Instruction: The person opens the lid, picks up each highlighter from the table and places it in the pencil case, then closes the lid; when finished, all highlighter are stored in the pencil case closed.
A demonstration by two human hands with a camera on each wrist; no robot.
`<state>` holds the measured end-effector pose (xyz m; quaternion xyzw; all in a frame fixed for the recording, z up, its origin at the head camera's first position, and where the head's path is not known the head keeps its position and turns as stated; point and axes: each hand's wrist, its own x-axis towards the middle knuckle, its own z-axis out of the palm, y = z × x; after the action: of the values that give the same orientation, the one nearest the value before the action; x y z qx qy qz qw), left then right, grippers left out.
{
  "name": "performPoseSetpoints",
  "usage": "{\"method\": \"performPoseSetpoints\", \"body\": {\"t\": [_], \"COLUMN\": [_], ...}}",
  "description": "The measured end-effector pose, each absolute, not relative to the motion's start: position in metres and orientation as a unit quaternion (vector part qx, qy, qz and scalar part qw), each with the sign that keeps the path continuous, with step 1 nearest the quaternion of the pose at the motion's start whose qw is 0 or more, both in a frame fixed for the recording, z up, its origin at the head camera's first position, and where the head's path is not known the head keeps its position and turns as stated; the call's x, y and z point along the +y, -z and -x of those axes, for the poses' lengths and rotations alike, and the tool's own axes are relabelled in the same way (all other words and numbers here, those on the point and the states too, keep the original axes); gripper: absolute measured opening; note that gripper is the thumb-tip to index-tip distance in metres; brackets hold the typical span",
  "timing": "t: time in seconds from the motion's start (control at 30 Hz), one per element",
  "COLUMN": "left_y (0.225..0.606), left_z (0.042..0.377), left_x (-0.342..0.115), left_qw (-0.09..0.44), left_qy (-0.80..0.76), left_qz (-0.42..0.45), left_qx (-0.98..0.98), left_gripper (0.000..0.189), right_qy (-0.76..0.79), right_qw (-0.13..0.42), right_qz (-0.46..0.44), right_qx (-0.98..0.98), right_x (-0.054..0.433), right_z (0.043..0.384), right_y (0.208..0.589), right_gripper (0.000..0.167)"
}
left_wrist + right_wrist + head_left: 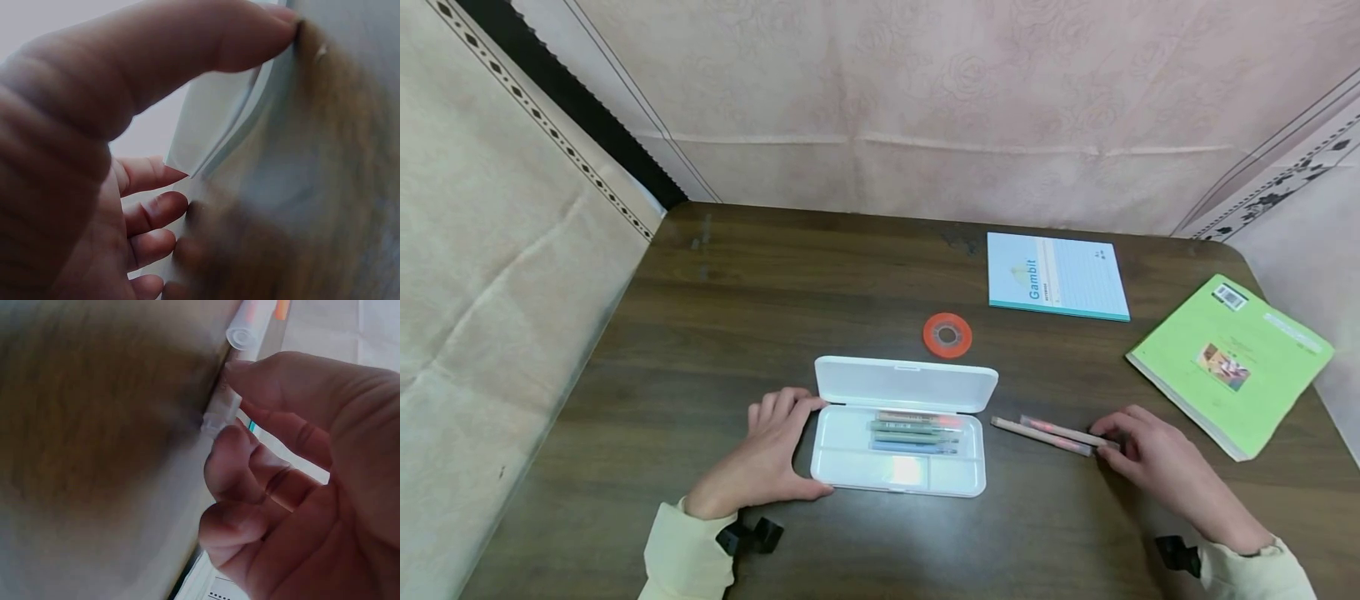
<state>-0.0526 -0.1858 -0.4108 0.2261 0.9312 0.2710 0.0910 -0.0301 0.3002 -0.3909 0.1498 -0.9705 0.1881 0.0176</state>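
A translucent white pencil case [897,492] lies with its lid [906,383] raised. Several slim pens [913,433] rest in its back compartment. My left hand [767,462] holds the case at its left side, thumb at the front corner and index finger by the hinge corner. Right of the case, two pale pens lie close together on the table. My right hand [1157,467] pinches the end of the farther pen [1060,429] between thumb and index finger. The nearer pen [1037,436] lies beside it, its clear round end [239,337] showing in the right wrist view.
An orange tape roll [947,336] lies behind the case on the dark wooden table [760,308]. Farther back is a blue "Gambit" notebook [1075,275]. A green book [1270,358] sits at the right edge, beyond my right hand. Pale patterned cloth [880,108] surrounds the table.
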Motion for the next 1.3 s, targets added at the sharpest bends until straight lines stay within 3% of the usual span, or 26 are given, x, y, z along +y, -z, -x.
{"method": "performPoseSetpoints", "body": {"t": [0.37,0.93,1.3], "left_y": [0.412,0.41,0.41], "left_z": [0.052,0.052,0.052], "left_x": [-0.186,-0.186,-0.184], "left_qw": [0.086,0.087,0.091], "left_qy": [-0.271,-0.271,-0.266], "left_qz": [-0.228,-0.228,-0.223], "left_qx": [0.931,0.931,0.933], "left_gripper": [0.094,0.094,0.094], "right_qy": [-0.178,-0.225,-0.242], "right_qw": [0.028,0.143,0.125], "right_qz": [-0.133,-0.197,-0.295], "right_qx": [-0.975,-0.943,-0.916], "right_x": [0.303,0.261,0.205], "right_z": [0.031,0.022,0.033], "right_y": [0.379,0.306,0.307], "right_gripper": [0.022,0.041,0.029]}}
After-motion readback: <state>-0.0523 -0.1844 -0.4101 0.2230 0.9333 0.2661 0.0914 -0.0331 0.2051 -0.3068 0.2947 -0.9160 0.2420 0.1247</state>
